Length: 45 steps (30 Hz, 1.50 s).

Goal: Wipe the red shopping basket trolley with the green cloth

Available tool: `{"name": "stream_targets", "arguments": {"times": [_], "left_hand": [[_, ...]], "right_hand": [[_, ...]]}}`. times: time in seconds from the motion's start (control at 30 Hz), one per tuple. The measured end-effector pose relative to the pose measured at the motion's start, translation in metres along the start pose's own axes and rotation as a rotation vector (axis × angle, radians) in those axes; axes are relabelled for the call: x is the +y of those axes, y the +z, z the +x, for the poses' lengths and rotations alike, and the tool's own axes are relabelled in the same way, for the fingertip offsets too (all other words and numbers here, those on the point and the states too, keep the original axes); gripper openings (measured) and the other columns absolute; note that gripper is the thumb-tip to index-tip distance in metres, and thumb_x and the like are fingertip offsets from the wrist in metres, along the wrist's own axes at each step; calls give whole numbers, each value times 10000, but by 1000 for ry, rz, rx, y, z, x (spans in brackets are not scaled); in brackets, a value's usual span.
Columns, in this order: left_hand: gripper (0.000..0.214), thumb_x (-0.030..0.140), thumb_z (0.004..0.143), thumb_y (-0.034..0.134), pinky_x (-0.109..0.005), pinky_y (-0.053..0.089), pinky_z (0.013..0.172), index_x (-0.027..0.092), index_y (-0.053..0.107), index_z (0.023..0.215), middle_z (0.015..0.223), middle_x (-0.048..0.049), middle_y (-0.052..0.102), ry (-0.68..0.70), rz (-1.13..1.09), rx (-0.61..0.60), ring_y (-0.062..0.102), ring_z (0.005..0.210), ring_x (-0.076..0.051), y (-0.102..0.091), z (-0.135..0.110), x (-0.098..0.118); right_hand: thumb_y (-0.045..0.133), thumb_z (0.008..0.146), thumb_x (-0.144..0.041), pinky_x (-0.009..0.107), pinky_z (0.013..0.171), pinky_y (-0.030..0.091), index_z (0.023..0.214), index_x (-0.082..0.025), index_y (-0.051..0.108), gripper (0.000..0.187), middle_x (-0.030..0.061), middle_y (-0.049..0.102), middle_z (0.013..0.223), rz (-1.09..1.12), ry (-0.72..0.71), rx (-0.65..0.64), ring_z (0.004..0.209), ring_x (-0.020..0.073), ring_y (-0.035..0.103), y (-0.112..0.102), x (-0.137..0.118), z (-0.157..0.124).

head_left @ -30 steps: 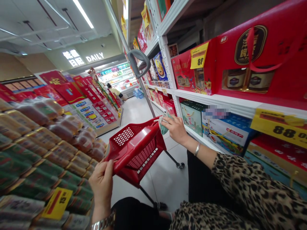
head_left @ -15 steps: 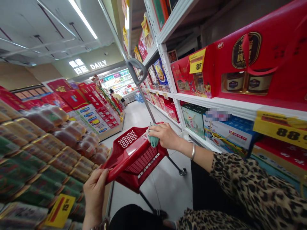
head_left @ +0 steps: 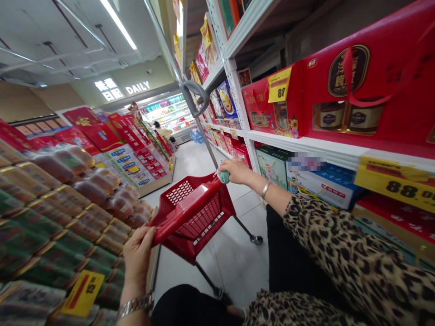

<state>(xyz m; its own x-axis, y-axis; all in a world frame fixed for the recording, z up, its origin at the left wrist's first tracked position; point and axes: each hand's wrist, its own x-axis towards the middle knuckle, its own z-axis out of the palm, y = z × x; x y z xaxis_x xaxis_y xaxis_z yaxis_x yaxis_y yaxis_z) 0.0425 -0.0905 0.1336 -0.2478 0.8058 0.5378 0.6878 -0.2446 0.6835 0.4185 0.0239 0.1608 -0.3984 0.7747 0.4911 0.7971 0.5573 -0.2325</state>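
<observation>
A red plastic shopping cart [head_left: 200, 203] stands tilted in my view, its grey pole rising from the far corner to a grey loop [head_left: 196, 98]. My left hand [head_left: 138, 244] is closed around the near left end of the cart's red rim. At the rim's right end, my right hand [head_left: 234, 171] grips a bunched pale green cloth [head_left: 223, 176], pressed close to the cart's corner. Part of the cloth is hidden under my fingers. Inside the cart I can make out only the perforated walls.
White shelving [head_left: 249, 140] with red gift boxes [head_left: 340, 95] runs along my right. Stacked packs of cans [head_left: 50, 213] line my left. A tiled aisle floor [head_left: 190, 163] leads to lit refrigerated shelves [head_left: 176, 113], with a person [head_left: 165, 132] near them.
My right hand has slid with the cloth outward to the right end of the rim, exposing more of the red surface. My left hand keeps its hold.
</observation>
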Motion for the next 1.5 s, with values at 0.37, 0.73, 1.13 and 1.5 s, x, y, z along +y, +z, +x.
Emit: {"name": "stream_targets", "arguments": {"times": [0.37,0.73,1.13,1.5], "left_hand": [[366,558,729,530,-443,539,925,218,667,718,848,-78,723,-129,47,119,658,913,-284,-25,24,-35],[425,318,881,486,-635,229,1266,236,659,1259,1316,-134,716,374,371,70,605,1317,-325,31,-10,6],[101,144,751,588,-473,405,1068,230,616,798,808,-52,710,473,583,9,662,892,-277,91,-12,44],[139,110,738,605,-404,378,933,240,607,786,760,-3,688,618,483,53,636,839,-245,66,-21,32]], "right_hand": [[687,832,-101,355,859,433,1145,-298,801,386,40,750,1221,69,-143,-53,1022,239,656,-8,-40,-19],[713,814,-135,345,789,450,1103,-269,799,330,25,783,1171,151,-401,-55,974,226,690,6,-102,-27],[555,956,-74,432,999,468,1318,-301,731,462,57,662,1449,41,-263,540,1200,271,600,-24,-84,29],[558,1002,-116,458,1076,479,1406,-333,683,475,56,566,1555,8,-297,638,1294,274,542,36,-79,46]]}}
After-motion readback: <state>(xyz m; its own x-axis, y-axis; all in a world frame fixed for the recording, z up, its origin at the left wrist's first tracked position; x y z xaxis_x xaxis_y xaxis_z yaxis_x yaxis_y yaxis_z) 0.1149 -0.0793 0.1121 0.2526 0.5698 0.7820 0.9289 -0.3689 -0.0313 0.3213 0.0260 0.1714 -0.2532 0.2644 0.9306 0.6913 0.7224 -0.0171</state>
